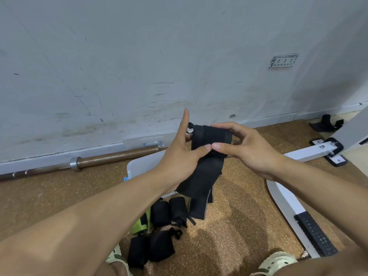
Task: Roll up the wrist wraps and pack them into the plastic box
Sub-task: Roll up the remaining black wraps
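— Where's the wrist wrap (207, 156)?
— Centre of frame, long axis running top to bottom, tail hanging toward the floor (239, 226).
— And the hands?
— Left hand (177, 156) and right hand (245, 148) both pinch its upper end, each grip closed on it.
— The plastic box (143, 164)?
— Mostly hidden behind the left forearm.

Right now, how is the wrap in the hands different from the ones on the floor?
The held wrap hangs long and mostly unrolled; the floor wraps are rolled into short bundles. The held wrap is pinched by the left hand and right hand; the floor wraps lie untouched. All are black.
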Available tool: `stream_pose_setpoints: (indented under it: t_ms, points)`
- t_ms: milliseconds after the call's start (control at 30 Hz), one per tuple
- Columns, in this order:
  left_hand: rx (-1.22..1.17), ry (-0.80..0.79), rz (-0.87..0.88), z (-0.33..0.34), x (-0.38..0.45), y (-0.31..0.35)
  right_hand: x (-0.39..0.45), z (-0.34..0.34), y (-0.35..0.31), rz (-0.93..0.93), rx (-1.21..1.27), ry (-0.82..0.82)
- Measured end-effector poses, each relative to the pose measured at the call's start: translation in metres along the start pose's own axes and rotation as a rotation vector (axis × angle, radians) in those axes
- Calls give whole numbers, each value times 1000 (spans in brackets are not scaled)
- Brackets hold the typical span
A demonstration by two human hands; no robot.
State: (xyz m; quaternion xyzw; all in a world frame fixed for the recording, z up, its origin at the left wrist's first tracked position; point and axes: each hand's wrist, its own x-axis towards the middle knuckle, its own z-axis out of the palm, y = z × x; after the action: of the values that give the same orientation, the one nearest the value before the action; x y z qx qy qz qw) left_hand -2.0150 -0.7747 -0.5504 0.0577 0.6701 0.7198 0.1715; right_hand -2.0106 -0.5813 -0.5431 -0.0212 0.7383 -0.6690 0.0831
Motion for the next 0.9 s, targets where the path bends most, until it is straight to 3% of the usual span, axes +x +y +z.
stream_pose_setpoints:
  t_ms: [300,500,900]
  points:
    - [-108,51,-80,0,5,-1,-3,0,3,-97,-224,35]
    - [-101,44,-39,1,6,-3,-3,-4,3,140,116,-26]
    - [-119,74,-70,-5,3,5,-4,4,4,1,30,30]
